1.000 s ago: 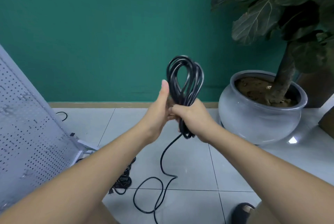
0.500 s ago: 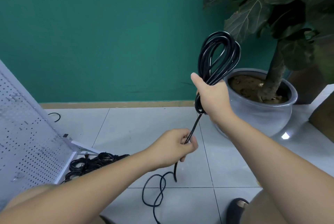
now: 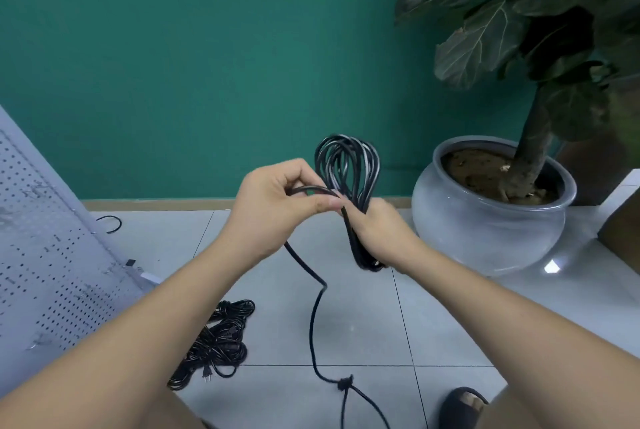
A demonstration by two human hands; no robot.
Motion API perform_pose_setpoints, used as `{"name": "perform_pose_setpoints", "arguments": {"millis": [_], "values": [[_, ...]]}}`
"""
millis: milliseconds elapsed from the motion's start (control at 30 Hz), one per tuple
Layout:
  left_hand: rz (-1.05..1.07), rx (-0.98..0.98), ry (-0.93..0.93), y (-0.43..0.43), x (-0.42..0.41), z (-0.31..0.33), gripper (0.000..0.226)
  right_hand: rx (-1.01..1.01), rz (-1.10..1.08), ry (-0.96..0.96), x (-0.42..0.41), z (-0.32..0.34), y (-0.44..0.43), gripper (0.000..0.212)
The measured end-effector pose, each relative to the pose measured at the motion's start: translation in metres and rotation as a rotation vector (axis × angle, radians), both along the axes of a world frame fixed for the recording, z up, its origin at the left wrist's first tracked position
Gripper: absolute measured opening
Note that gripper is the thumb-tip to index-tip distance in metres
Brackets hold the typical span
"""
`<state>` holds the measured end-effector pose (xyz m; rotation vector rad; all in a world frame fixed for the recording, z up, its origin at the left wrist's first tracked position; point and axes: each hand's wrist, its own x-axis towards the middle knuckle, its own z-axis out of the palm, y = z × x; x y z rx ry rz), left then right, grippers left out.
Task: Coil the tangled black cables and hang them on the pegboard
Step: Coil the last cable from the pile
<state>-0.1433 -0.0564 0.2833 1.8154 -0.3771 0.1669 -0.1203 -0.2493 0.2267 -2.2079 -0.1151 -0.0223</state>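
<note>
Both hands hold one black cable: right hand (image 3: pixel 377 231) grips the coil (image 3: pixel 348 169) so loops stay together, left hand (image 3: pixel 273 207) pinches the loose end (image 3: pixel 313 317), probably adding another loop.

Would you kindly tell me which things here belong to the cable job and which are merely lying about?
Job: coiled cable in right hand; trailing cable in left hand; tangled cables on floor; pegboard.
Lying about: plant pot; plant.

Round grey glazed pot (image 3: pixel 485 238) of soil with a broad-leaved dark green plant (image 3: pixel 478 40), stood on pale grey floor tiles (image 3: pixel 433 324) against a teal wall (image 3: pixel 207 47). Black open-toed slipper (image 3: pixel 450 408), bottom edge.
</note>
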Motion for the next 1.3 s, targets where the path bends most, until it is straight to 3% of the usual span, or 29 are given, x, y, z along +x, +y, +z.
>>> {"name": "perform_pose_setpoints", "arguments": {"millis": [267,367,467,567,633,667,733,833,1033,1300], "values": [[0.158,0.113,-0.302,0.014,0.021,0.009,0.032,0.463,0.125,0.276,-0.033,0.002,0.036,0.090],[0.142,0.073,-0.290,0.016,0.028,0.006,0.028,0.656,0.106,0.372,-0.038,0.010,0.041,0.098],[0.093,0.000,-0.241,0.013,0.029,0.004,0.029,0.554,0.238,0.269,-0.038,0.010,0.041,0.082],[0.088,0.040,-0.167,0.009,0.027,0.003,0.038,0.272,0.376,0.084,-0.037,0.007,0.038,0.046],[0.131,0.054,-0.048,0.008,0.027,0.005,0.055,0.192,0.390,0.063,-0.035,0.005,0.039,0.025],[0.138,0.034,0.025,0.008,0.027,0.006,0.063,0.187,0.382,0.063,-0.033,0.002,0.040,0.030],[0.135,0.027,0.134,0.008,0.027,0.008,0.070,0.175,0.354,0.042,-0.032,0.001,0.043,0.061],[0.118,-0.027,0.187,0.006,0.029,0.008,0.056,0.113,0.413,0.066,-0.032,0.002,0.047,0.071],[0.061,-0.313,0.224,-0.013,0.028,-0.001,0.028,0.260,0.479,0.220,-0.030,0.005,0.046,0.011],[0.021,-0.454,0.289,-0.011,0.034,-0.001,0.023,0.516,0.411,0.348,-0.039,0.000,0.055,0.021]]}}
